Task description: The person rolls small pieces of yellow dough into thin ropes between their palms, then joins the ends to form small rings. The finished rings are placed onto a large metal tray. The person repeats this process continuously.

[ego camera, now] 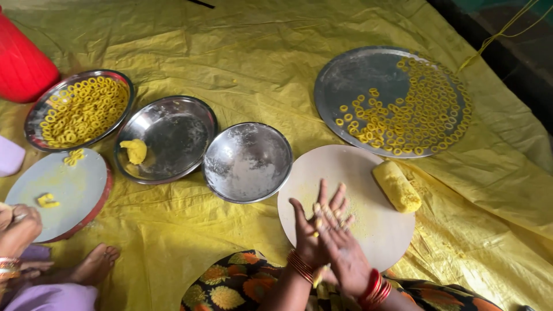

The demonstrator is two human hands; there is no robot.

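The left hand (311,230) and right hand (340,242) press flat together, fingers extended, rolling a thin dough strand (318,275) between the palms; uneven pressure could snap it onto the round board (380,230).

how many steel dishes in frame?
4. A plate of yellow rings far left, a plate with a dough lump beside it, a floured bowl at centre, a large tray upper right. None looks hidden.

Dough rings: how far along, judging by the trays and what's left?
Done: the big steel tray is about half covered with yellow rings, and a smaller plate of rings is full. In hand: left hand and right hand press together over the round board. Left: the dough log and a lump in a bowl.
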